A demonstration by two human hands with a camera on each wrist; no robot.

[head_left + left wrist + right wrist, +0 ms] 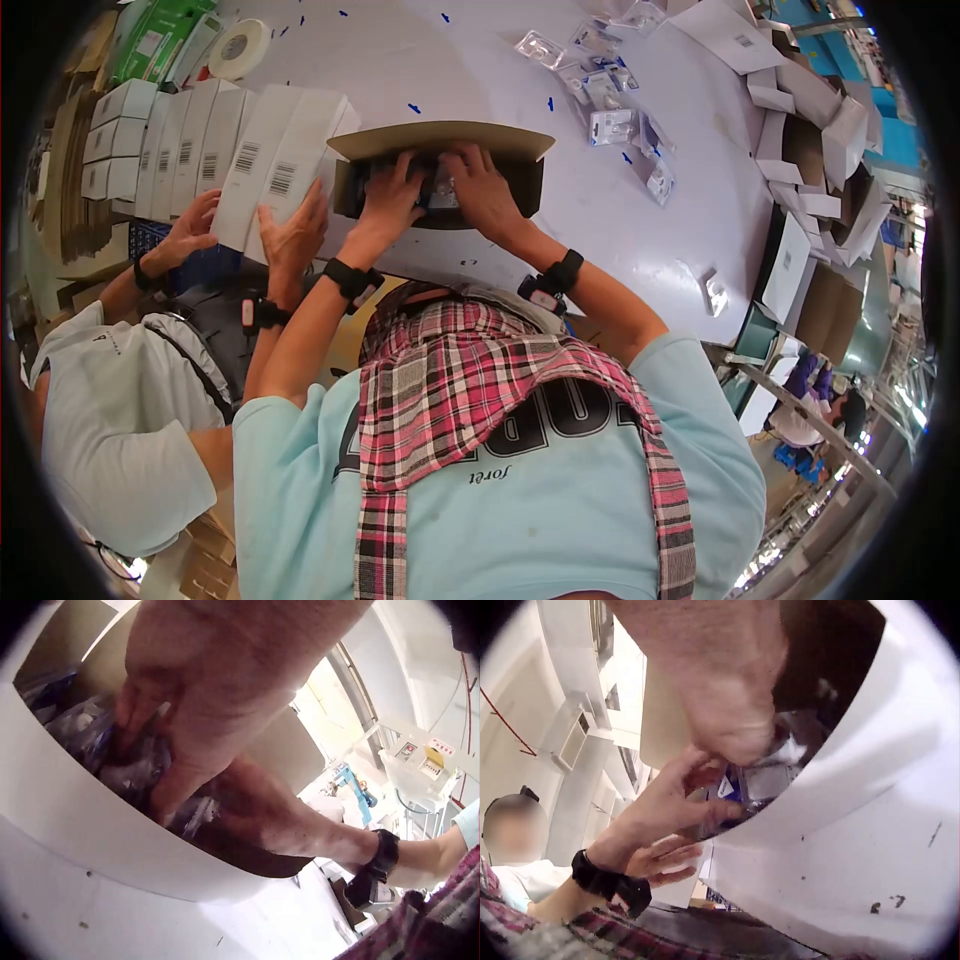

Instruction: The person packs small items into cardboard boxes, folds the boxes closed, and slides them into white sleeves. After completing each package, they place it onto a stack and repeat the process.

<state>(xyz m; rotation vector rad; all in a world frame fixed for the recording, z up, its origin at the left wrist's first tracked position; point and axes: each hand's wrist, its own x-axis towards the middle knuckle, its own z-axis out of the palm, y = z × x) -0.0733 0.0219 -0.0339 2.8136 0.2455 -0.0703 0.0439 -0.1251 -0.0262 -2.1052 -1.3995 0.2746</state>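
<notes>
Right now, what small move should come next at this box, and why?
I'd probably have the left hand press the clear packs flatter: they seem to lie at uneven angles inside the open box, and the right hand is in there too. The loose packs on the table could wait.

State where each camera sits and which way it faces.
Head: on the head, facing forward and down; shows the left hand, right hand, blue shirt and plaid apron.
Left wrist: on that wrist, facing into the open carton; left hand close, right forearm beyond.
Right wrist: on that wrist, facing across the carton's edge; right hand close, left hand beyond.
The wrist views share the carton, its plastic packs and both hands.
</notes>
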